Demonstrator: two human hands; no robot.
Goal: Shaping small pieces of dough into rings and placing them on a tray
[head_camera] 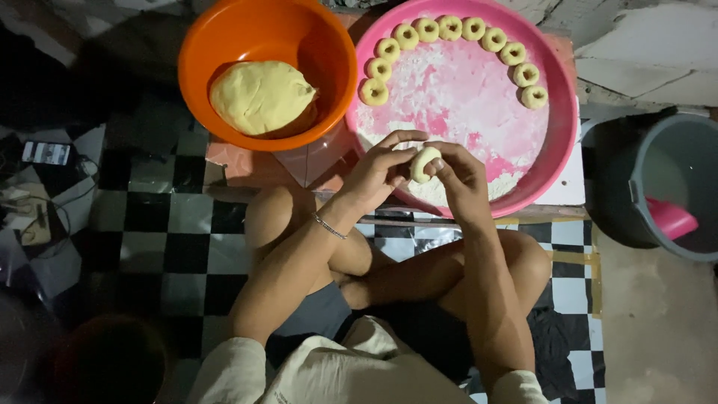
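fingers (437,166) of both hands — dough ring (423,164) between

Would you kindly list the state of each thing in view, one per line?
Dough ring: held between both hands, over the tray.
Left hand: closed on the ring.
Right hand: closed on the ring.
Orange bowl: holds one dough lump.
Pink tray: floured, nine shaped rings along its far edge.
Grey bucket: upright, pink scoop inside.

Both arms reach forward over the crossed bare legs. The left hand (378,173) and the right hand (458,173) meet in the middle, fingers curled in, tips close together. A thin band sits on the left wrist (330,226)
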